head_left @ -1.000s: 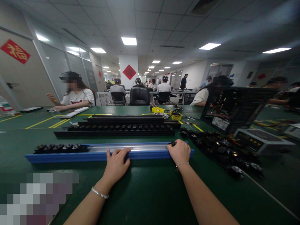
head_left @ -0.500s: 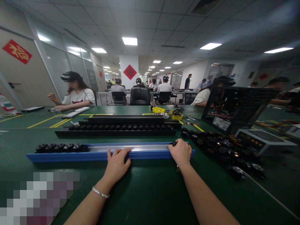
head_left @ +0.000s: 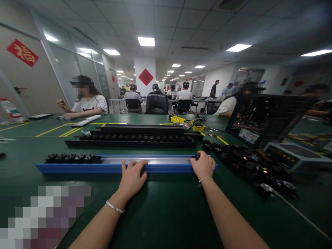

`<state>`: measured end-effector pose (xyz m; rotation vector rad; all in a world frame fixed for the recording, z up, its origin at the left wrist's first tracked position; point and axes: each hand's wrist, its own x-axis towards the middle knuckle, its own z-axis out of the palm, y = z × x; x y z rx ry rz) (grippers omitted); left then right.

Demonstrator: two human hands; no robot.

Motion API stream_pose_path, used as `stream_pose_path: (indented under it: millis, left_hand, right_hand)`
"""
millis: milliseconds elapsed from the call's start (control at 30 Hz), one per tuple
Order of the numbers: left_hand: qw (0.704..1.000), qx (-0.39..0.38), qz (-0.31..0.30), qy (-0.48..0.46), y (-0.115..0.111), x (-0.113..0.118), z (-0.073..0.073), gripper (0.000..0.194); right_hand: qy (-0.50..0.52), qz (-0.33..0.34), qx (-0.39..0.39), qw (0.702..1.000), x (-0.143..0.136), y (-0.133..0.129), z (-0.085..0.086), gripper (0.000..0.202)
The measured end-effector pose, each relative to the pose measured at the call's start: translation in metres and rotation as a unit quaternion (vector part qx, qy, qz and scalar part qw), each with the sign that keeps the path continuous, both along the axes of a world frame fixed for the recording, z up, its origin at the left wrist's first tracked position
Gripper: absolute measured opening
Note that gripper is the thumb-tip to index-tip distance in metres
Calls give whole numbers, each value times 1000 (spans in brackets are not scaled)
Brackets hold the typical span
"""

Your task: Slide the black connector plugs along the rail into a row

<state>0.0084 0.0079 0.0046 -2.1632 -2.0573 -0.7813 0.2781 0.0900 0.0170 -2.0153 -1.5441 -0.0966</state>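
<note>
A long blue rail (head_left: 85, 168) with a silvery inner channel lies across the table in front of me. Several small black parts with round metal tops (head_left: 71, 158) sit in its left end. My left hand (head_left: 132, 178) grips the front wall near the middle, fingers over the edge and thumb outside. At the right end, my right hand (head_left: 204, 166) is closed around a small black piece (head_left: 197, 157), mostly hidden by the fingers. Behind the blue rail, a black rail (head_left: 129, 143) carries a row of similar black parts.
Another dark rail (head_left: 142, 129) lies farther back. To the right are a heap of black parts (head_left: 249, 166), a metal box (head_left: 295, 155) and an open computer case (head_left: 269, 121). Yellow trays (head_left: 177, 119) stand behind. A co-worker (head_left: 89, 100) sits at the far left.
The view has shifted slightly, so the table things appear a little further right and higher. Both hands keep their places on the blue rail.
</note>
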Motion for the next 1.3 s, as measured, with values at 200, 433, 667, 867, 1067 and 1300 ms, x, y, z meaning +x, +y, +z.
stream_pose_path:
  millis: [200, 433, 667, 867, 1067, 1300]
  left_hand:
    - [1000, 4, 2, 5, 1, 0, -1, 38]
    - [1000, 4, 0, 1, 1, -1, 0, 39]
    - [1000, 8, 1, -1, 1, -1, -2, 39]
    - [1000, 9, -1, 2, 1, -1, -4, 39]
    - [1000, 1, 2, -4, 2, -1, -2, 38]
    - [1000, -1, 4, -3, 1, -1, -1, 38]
  right_hand:
    - [6, 26, -20, 999, 8, -1, 0, 39]
    - [-8, 6, 9, 1000, 9, -1, -5, 46]
    - [3, 4, 4, 1000, 10, -1, -7, 44]
    - [17, 0, 19, 1000, 10, -1, -8, 43]
    - [30, -2, 22, 999, 14, -2, -8, 42]
    - [33, -4, 4, 999, 13, -4, -4, 41]
